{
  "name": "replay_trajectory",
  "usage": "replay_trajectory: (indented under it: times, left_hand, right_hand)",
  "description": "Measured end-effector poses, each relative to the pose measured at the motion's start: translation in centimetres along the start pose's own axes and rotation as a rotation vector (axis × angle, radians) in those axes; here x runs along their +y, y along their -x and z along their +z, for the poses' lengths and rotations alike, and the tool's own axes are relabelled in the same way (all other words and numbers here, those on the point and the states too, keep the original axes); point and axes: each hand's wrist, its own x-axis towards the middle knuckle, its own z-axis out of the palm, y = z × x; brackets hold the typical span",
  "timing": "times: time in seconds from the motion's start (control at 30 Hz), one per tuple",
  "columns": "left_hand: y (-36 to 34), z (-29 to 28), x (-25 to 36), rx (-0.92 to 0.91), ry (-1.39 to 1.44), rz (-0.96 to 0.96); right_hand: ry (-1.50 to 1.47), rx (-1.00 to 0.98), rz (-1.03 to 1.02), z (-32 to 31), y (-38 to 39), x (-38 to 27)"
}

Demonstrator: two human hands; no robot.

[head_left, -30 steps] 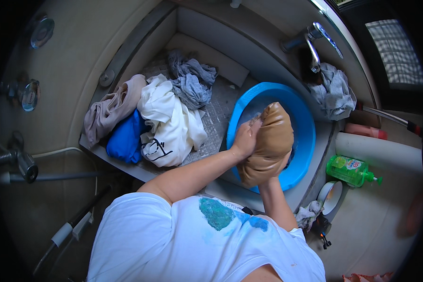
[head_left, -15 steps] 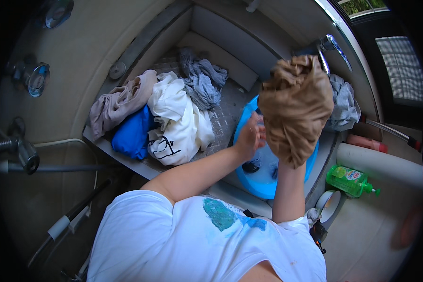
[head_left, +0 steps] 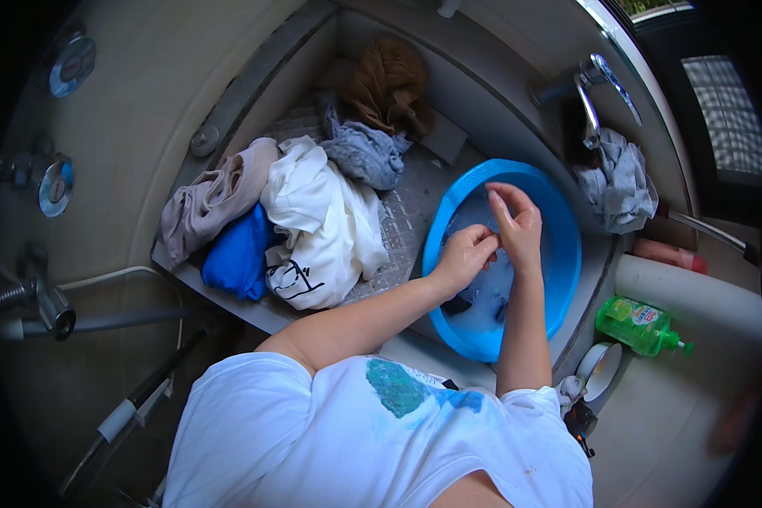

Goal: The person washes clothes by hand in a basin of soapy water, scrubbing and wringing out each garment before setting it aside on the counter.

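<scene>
- The left hand [head_left: 466, 256], over the basin, has its fingers curled inward; I see no cloth in it, but I cannot tell if it pinches something small.
- The right hand [head_left: 521, 224] is raised just beside it, with fingers bent and loosely apart; it seems to hold nothing. Whether the two hands touch, I cannot tell.
- Under them is the blue basin [head_left: 572, 254], with cloudy water inside. Some dark pieces [head_left: 457, 305] lie in this water, so I judge that the work there is not finished; how many pieces remain, I cannot tell.
- Left of the basin, in the grey tub [head_left: 408, 224], the white cloth [head_left: 326, 224], the blue cloth [head_left: 239, 256] and the beige cloth [head_left: 220, 199] lie close together, out of the water; perhaps these are already handled.
- Farther, the grey cloth [head_left: 366, 157] is crumpled next to the brown cloth [head_left: 387, 85], which sits bunched in the far corner, apart from both hands. This part looks done to me.
</scene>
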Motion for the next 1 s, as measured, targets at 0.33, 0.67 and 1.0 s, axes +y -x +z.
replay_trajectory:
  times: [0.33,0.67,1.0]
  left_hand:
    - [-0.6,-0.2,1.0,0.111,0.072,-0.103]
    - [-0.7,-1.7,-0.4,0.195,0.096,-0.236]
    - [-0.8,-1.3,-2.1,0.2,0.097,-0.238]
  right_hand:
    - [0.635,-0.06,0.335,0.4,10.5,18.6]
    - [1.02,-0.17,0.413,2.8,8.0,17.8]
    - [-0.851,0.285,0.34,-1.5,10.1,-1.0]
